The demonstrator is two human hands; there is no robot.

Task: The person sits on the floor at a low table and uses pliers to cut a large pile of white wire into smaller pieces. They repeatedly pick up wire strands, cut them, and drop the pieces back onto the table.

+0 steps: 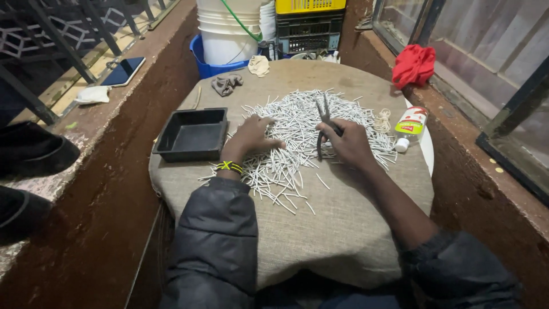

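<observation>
Head view: left hand (251, 137) lies spread, fingers apart, on a heap of thin white sticks (297, 131) strewn over the burlap-covered round table (343, 229), beside an empty black tray (193, 135). Right hand (350, 144) is closed around dark scissors (325, 123), blades pointing up. Such sticks look light, stiff and easily scattered; best pinched mid-length, a few together

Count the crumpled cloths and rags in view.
3: a grey rag and a cream cloth on the table's far edge, and a red cloth on the right ledge. Others may be hidden behind the buckets.
</observation>
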